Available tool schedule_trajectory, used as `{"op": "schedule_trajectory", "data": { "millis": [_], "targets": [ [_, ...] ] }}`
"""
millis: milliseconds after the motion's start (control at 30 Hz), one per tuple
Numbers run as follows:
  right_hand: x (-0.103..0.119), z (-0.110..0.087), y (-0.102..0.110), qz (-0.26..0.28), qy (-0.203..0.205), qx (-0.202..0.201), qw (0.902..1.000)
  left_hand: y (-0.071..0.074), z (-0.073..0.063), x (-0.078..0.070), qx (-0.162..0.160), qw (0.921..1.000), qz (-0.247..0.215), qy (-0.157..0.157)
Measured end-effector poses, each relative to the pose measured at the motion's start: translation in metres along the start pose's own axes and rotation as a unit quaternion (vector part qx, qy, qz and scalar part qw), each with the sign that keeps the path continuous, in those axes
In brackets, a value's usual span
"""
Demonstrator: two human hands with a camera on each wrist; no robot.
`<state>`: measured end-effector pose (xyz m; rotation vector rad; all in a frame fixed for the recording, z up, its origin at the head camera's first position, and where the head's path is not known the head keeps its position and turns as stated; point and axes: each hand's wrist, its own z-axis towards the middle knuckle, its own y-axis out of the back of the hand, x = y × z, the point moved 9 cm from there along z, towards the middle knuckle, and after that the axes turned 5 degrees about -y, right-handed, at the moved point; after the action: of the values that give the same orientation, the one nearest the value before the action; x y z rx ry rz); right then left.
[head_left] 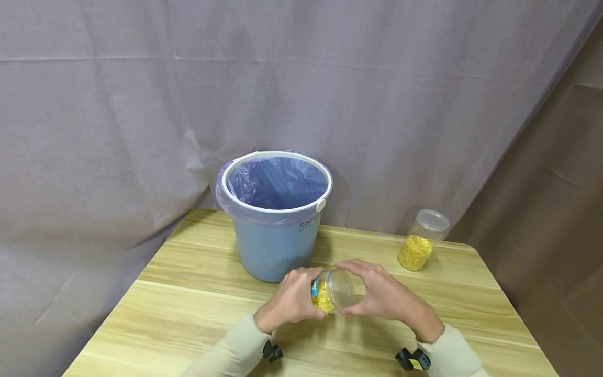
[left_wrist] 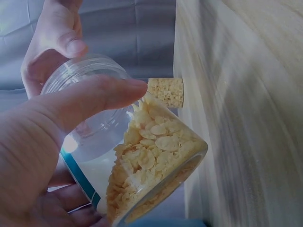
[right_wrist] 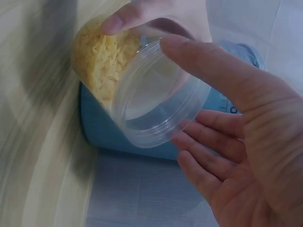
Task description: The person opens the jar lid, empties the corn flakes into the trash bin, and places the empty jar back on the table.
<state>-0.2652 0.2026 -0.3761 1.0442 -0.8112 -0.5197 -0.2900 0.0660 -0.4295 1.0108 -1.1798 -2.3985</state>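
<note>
While the left hand grips a clear cylindrical plastic jar short of the pale wooden tabletop's far edge, the jar's long axis points toward the spread right hand.

we see the jar: clear glossy plastic; flakes inside rough. bin, smooth matt plastic; its liner, shiny crinkled film. tabletop, smooth wood grain. curtain, matt cloth.
</note>
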Motion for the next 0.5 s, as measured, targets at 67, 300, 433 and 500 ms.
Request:
{"op": "schedule_trajectory", "data": {
  "millis": [67,300,433,500],
  "targets": [
    [0.000,-0.001,0.001,-0.005,0.000,-0.001,1.0000,0.002,0.000,0.000,-0.002,1.0000,0.001,0.001],
    [-0.014,-0.003,0.000,0.019,-0.088,-0.001,0.9960,0.005,0.000,-0.001,-0.002,0.9999,0.008,0.010],
    [-0.021,-0.004,-0.004,0.034,-0.145,0.007,0.9888,0.005,0.000,-0.002,-0.003,0.9998,0.014,0.011],
    [-0.022,-0.003,-0.005,0.037,-0.155,0.009,0.9871,0.005,0.000,-0.002,-0.003,0.9998,0.016,0.010]
  ]
}}
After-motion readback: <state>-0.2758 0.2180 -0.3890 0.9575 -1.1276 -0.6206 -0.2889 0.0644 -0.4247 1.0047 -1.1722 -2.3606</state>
